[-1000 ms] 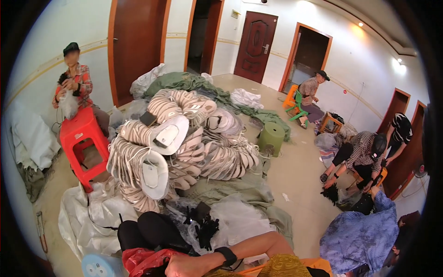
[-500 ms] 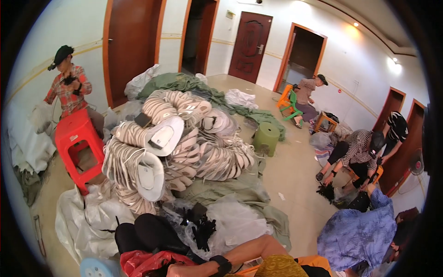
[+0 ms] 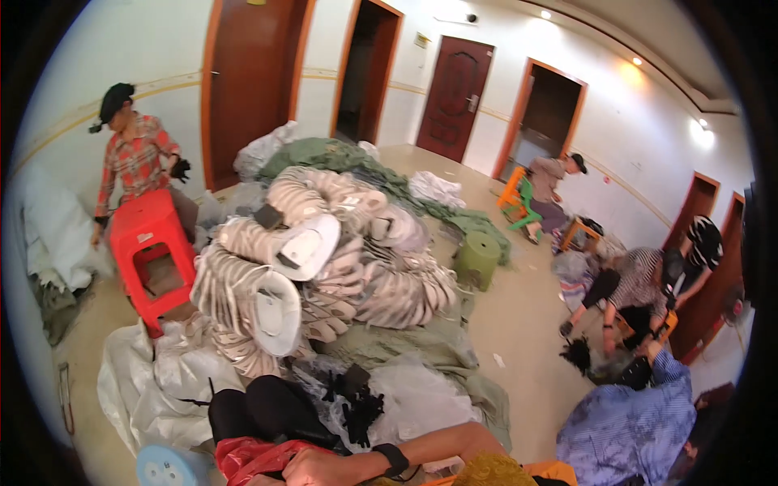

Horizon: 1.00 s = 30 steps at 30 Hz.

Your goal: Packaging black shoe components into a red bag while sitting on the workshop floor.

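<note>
At the bottom edge my right hand (image 3: 314,467) is curled, with a black band round its wrist. It lies against a crumpled red plastic bag (image 3: 250,460) on a lap in black trousers. What its fingers hold, if anything, is hidden. Only a sliver of what looks like my left hand (image 3: 264,480) shows beside it, its fingers cut off by the frame. Beyond the knees, a small heap of black glove-like pieces (image 3: 361,416) rests on clear plastic sheeting (image 3: 421,405). Further off are large curved stacks of beige and white pieces resembling shoe uppers (image 3: 405,292).
A red stool (image 3: 151,235) stands left, near a seated person in a plaid shirt (image 3: 134,166). A light blue stool (image 3: 170,466) is at lower left, a green bucket (image 3: 476,261) right of the stacks. Several people sit along the right, one in a blue striped top (image 3: 624,413).
The whole view has shifted, so the room appears further right and lower. More of my right hand shows. The person in plaid has lowered both hands from the chest.
</note>
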Each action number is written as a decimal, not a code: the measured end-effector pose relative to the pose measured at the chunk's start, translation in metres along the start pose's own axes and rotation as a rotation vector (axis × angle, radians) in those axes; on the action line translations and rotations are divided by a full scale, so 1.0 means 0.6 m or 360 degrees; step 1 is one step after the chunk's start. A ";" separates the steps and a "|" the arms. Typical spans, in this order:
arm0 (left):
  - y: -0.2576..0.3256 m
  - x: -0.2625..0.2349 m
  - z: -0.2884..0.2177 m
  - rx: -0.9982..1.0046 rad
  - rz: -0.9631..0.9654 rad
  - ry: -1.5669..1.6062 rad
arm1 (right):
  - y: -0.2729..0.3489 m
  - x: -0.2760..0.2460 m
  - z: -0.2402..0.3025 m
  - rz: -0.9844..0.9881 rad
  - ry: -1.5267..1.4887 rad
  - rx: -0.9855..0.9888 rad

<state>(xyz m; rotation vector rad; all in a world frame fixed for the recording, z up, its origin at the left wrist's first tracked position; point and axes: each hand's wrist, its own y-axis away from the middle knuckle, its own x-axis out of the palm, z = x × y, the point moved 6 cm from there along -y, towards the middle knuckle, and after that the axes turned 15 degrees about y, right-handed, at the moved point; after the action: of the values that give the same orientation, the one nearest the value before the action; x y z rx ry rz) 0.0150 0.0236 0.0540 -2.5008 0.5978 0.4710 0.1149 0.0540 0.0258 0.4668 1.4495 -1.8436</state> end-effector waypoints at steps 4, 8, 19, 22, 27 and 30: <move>0.015 -0.002 -0.003 -0.0104 -0.0081 0.0233 | -0.004 -0.007 -0.010 0.0136 -0.0292 0.0476; 0.005 0.002 -0.024 0.0282 -0.0055 -0.0005 | -0.005 -0.031 0.003 0.0119 -0.0210 0.0419; 0.016 0.006 -0.011 0.0468 -0.0124 -0.0118 | -0.029 -0.029 -0.001 0.0245 -0.0130 0.0317; 0.017 0.007 -0.009 0.0449 -0.0107 -0.0087 | -0.041 -0.031 0.002 0.0265 -0.0153 0.0292; 0.016 0.000 -0.014 0.0455 0.0061 -0.0046 | -0.032 -0.021 0.001 0.0137 -0.0457 0.0375; 0.018 0.004 -0.013 0.0470 0.0018 0.0058 | -0.047 -0.021 0.010 0.0145 -0.0668 0.0347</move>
<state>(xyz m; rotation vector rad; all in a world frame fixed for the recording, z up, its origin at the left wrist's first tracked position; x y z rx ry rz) 0.0129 0.0102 0.0547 -2.2304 0.6454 0.3160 0.1038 0.0553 0.0553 0.2245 0.9388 -1.8953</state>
